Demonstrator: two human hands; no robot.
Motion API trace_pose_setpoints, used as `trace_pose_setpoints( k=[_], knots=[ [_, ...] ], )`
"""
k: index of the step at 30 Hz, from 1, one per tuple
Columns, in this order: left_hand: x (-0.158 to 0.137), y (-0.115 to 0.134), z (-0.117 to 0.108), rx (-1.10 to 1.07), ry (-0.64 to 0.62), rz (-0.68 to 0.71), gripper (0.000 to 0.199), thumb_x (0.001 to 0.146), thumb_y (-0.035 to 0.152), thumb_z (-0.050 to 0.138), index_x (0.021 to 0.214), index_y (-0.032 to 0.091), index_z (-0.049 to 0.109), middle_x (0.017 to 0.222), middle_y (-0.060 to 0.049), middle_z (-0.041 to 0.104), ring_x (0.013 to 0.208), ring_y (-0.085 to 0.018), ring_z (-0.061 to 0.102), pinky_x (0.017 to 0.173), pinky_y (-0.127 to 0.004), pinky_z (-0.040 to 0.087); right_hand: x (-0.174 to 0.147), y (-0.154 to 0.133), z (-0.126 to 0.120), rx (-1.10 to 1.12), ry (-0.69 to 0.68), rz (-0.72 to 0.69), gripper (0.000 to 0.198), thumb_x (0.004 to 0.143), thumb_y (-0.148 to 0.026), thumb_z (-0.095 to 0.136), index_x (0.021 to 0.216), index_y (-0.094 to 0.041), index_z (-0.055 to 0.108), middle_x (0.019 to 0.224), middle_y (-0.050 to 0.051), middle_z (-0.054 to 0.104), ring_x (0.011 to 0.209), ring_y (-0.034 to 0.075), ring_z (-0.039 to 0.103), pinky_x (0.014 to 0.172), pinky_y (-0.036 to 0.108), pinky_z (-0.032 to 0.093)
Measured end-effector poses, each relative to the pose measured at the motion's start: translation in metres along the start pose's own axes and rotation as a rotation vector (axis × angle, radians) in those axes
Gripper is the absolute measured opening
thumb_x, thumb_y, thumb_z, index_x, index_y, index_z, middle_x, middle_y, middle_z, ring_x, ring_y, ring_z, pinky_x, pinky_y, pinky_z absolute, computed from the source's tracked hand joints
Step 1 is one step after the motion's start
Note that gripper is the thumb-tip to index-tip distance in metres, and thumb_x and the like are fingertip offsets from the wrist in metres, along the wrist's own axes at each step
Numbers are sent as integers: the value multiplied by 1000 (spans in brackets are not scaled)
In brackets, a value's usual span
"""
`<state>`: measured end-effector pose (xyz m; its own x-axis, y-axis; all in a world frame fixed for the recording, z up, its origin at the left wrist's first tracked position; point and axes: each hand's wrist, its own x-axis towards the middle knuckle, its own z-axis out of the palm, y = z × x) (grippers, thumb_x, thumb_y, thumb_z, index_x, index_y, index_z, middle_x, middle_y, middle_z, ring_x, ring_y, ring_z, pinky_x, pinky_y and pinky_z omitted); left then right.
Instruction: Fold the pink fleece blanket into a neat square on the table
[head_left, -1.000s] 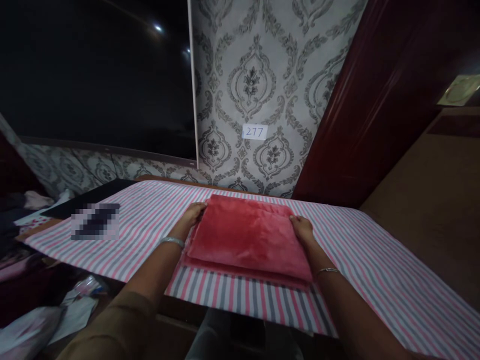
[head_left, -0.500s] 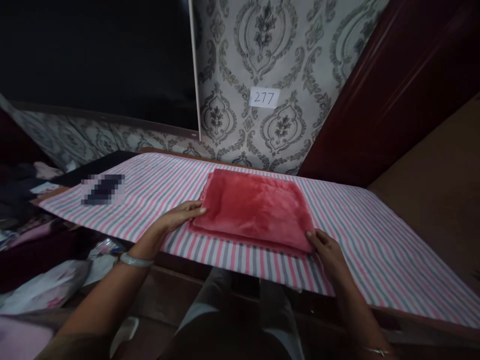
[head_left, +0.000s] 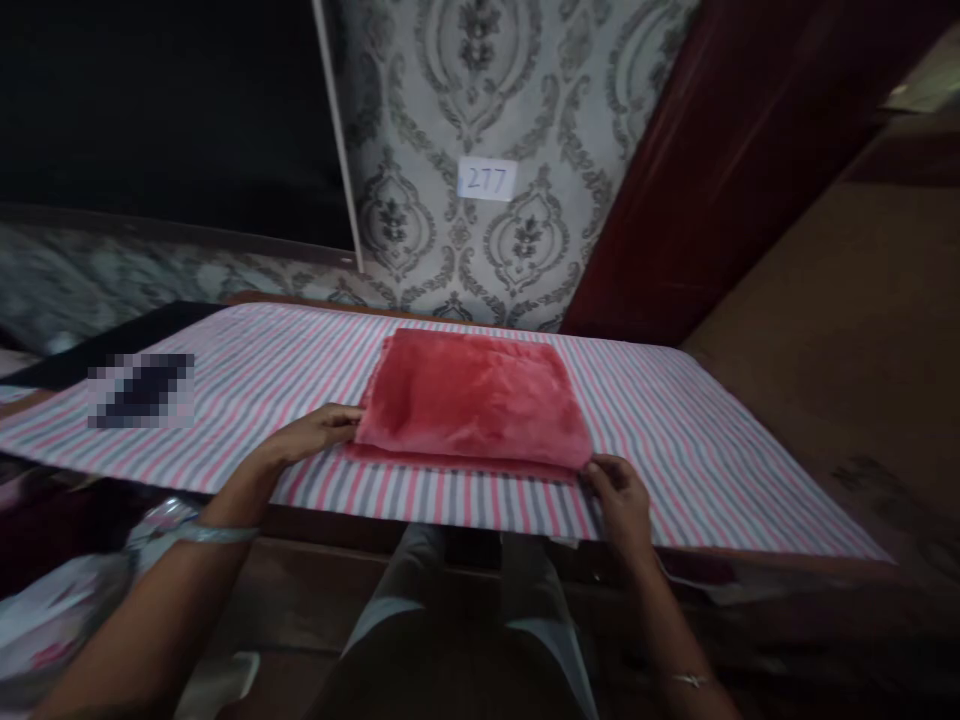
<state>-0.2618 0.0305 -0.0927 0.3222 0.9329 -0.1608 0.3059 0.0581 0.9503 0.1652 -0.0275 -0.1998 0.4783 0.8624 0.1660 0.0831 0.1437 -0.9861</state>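
Squaring folded red cloth, looks like
Right hand pinching near corner, left hand touching side, grip unclear; edges probably need evening next.

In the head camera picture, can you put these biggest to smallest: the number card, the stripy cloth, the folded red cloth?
1. Stripy cloth
2. Folded red cloth
3. Number card

The handwritten number 277 stands in blue on a small white paper label (slightly blurred, yet legible) on the damask-patterned wallpaper. A tiny pale mark on the lower frame of the television, near its right corner, is too small to read.
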Motion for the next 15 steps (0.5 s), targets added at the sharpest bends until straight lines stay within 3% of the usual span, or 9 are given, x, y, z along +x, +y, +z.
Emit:
trace_pose_setpoints(
  k=[5, 10, 15],
  knots=[
    [10, 2, -2, 62, 1, -51, 24, 46, 25, 85, 69, 22, 77, 78, -6, 76, 90, -29, 69, 84, -35, 53, -7, -1, 4, -118, 23, -90, 35, 73, -49, 66, 91, -20, 64, 75, 2, 65, 70, 19, 60, 68, 32, 50],
    [13, -2, -2, 92, 31, -44, 34, 44, 39, 87, 73, 24, 78, 79, -4, 77, 94, -30, 68, 91, -41, 52, -8, -4, 11, -185, 97, -168, 30, 75, -44, 64, 92, -19, 67, 78, 3, 65, 67, 18, 59, 67, 32, 51],
    [10, 2, 7, 79, 148, -24, 49, 37, 53, 89, 74, 23, 77, 85, -5, 78, 93, -32, 69, 92, -42, 52, -5, -11, 23, -261, 132, -307, 22, 78, -39, 60, 83, -20, 68, 83, 6, 64, 69, 18, 59, 65, 31, 49]
  ],
)
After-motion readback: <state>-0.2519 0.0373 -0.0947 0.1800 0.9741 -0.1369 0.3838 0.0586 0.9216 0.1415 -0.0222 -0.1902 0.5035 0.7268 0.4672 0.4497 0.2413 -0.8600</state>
